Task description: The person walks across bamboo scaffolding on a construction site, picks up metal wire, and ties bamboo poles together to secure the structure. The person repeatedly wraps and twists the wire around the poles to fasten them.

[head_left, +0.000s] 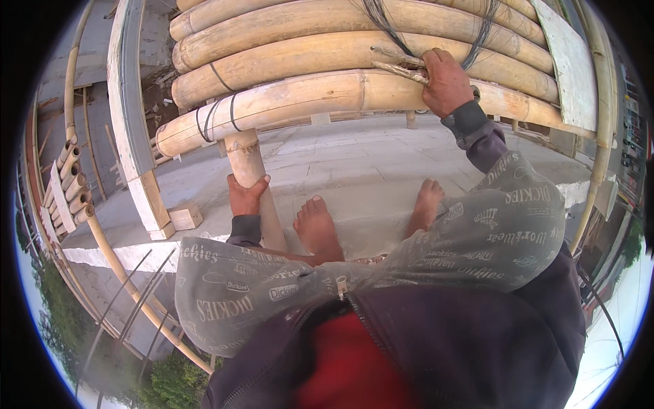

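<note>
My left hand point(247, 195) is wrapped round an upright bamboo post point(245, 157) below the nearest pole. In my right hand point(446, 82) is what looks like a pair of pincers point(398, 69), two rusty handles sticking out to the left; the fist hides much of the tool. That fist rests on the row of thick bamboo poles point(293, 99) lying crosswise ahead of me. Dark tie wire point(233, 112) loops round the near poles at the left. Loose bundles of thin black wire point(385, 24) hang over the poles beside my right hand.
My bare feet point(315, 221) are on a concrete ledge point(368, 184). A white-faced timber beam point(129, 88) stands left, a small wood block point(185, 217) by its foot. A pale board point(562, 61) and bamboo upright point(603, 123) are right. Thin steel bars point(139, 300) jut out lower left.
</note>
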Available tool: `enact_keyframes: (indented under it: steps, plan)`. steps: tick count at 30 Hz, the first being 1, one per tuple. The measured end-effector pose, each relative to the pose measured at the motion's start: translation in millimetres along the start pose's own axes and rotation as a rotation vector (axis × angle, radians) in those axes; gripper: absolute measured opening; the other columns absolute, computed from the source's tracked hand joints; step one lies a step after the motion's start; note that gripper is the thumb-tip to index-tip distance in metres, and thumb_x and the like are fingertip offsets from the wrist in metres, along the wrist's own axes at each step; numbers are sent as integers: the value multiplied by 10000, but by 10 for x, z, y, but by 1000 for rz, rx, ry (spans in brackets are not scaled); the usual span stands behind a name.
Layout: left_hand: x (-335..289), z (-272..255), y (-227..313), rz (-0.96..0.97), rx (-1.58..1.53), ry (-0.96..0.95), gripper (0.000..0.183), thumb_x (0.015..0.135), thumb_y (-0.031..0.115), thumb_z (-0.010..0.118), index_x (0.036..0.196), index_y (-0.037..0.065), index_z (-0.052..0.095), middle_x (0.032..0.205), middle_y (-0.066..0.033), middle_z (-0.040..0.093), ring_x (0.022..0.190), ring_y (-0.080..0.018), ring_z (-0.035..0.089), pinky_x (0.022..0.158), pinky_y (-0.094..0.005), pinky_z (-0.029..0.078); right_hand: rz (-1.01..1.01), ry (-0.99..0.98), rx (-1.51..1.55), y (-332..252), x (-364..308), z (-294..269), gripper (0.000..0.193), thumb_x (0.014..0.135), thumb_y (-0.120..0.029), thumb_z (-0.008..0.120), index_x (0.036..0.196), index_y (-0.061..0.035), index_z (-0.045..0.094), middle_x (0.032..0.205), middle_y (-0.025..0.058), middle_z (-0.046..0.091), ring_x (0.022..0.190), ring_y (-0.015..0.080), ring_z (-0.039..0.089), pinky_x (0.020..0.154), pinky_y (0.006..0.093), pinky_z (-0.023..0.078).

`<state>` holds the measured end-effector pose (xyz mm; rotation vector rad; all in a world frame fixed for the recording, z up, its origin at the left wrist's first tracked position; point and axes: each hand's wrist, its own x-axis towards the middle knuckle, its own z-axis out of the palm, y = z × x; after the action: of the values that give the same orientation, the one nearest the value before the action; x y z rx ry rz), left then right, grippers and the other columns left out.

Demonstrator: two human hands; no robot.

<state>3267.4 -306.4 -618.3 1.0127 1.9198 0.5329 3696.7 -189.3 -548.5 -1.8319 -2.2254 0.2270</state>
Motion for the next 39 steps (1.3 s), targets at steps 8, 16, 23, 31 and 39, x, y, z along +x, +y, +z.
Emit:
enact_keyframes:
  steps: [8,16,23,31,39]
  plan:
    - [-18,-223,1112,557,488,267,395,792,169,698,1087,-31,528,995,-161,577,955,-309,550,851,-400,423,-33,93,33,56,-79,10,178,653,-55,565,824,-30,523,842,138,530,844,310,537,752,402,442]
    - [268,274,2235,1037,866,-199,637,588,80,800,1140,-5,494,1132,-201,481,1068,-384,465,908,-452,388,23,107,62,16,-130,-70,206,663,-93,606,852,-29,553,893,112,555,891,272,548,779,370,439]
    - [223,420,2059,1017,821,-174,536,609,113,806,1053,-26,538,983,-184,515,975,-391,493,860,-443,407,29,134,95,21,-160,-64,199,666,-104,617,842,-25,568,891,113,565,897,277,549,779,372,449]
    - [355,38,842,361,197,754,503,731,344,725,1014,-34,550,844,-176,579,794,-342,567,764,-408,460,49,106,117,14,-151,-62,204,658,-104,627,842,-28,579,906,117,571,905,279,549,767,372,459]
    - [287,51,-116,66,279,62,615,694,362,749,1059,-79,524,929,-220,628,886,-358,615,803,-410,468,87,14,166,1,-119,-144,218,669,-85,615,873,-11,593,918,139,586,938,298,563,800,391,471]
